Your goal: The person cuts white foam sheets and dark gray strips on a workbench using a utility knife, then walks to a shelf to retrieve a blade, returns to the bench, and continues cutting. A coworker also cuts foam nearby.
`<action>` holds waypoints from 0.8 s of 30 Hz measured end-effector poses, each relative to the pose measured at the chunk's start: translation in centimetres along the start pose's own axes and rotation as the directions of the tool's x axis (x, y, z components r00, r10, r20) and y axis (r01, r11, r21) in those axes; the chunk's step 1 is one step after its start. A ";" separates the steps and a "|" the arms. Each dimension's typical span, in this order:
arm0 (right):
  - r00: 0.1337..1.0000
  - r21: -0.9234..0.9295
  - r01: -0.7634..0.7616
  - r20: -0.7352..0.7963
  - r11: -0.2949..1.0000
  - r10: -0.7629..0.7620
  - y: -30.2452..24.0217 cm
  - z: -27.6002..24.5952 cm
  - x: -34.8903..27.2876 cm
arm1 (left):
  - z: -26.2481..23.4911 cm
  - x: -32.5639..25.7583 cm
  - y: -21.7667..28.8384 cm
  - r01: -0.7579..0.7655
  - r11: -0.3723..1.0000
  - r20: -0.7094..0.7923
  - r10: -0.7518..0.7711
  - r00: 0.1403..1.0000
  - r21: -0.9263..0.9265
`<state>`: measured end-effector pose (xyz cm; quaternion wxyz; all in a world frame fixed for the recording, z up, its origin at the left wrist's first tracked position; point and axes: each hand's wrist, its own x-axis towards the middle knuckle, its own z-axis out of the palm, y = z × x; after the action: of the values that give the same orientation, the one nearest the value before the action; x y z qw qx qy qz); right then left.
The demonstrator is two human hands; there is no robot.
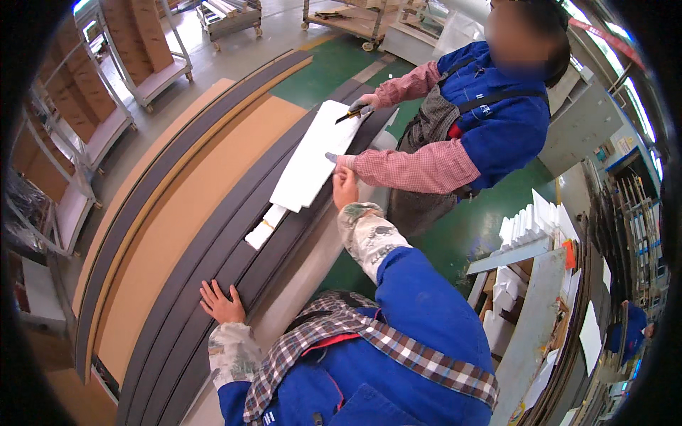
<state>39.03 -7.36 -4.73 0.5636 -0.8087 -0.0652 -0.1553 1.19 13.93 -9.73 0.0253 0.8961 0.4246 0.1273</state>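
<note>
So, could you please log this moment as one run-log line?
left hand: flat on dark strips | right hand: by white sheet | co-worker: cutting

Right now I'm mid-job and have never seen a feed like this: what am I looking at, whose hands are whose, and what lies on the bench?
This is one picture from a wide fisheye camera worn on a person's head, looking down, so straight edges bend near the rim. There is no machine, only bare hands. The wearer's left hand lies flat with spread fingers on long dark strips stacked on the bench. The right hand reaches forward to the near edge of a white foam sheet lying across those strips; it holds nothing that I can see. A brown board lies beside the strips. Opposite stands a co-worker, whose gloved hand presses the sheet while the other hand holds a utility knife at its far end.
</note>
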 end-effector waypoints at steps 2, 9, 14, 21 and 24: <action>0.993 -0.014 0.007 0.115 1.000 -0.005 1.4 -1.0 -0.7 | 0.0 0.0 -0.1 0.004 1.000 0.002 -0.004 1.000 0.012; 0.940 0.093 0.178 0.277 0.980 -0.197 1.4 0.6 -8.1 | -0.1 0.0 -0.1 -0.018 1.000 -0.012 0.018 1.000 -0.002; 0.915 0.134 0.210 0.323 0.968 -0.243 0.6 1.4 -9.3 | -0.4 0.0 0.1 0.001 1.000 0.009 -0.001 1.000 0.009; 0.987 -0.165 -0.065 0.136 0.984 0.088 8.7 -1.1 -10.2 | -0.1 -0.1 0.0 -0.020 1.000 -0.035 0.020 0.999 0.005; 0.928 -0.505 -0.324 -0.003 0.800 0.374 13.8 -4.6 -10.0 | 0.2 -0.1 0.0 -0.023 1.000 -0.043 0.024 0.999 0.007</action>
<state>32.67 -15.85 -18.83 0.3517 -0.9305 0.0997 -0.0209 1.22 13.85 -9.89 0.0119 0.8981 0.4149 0.1454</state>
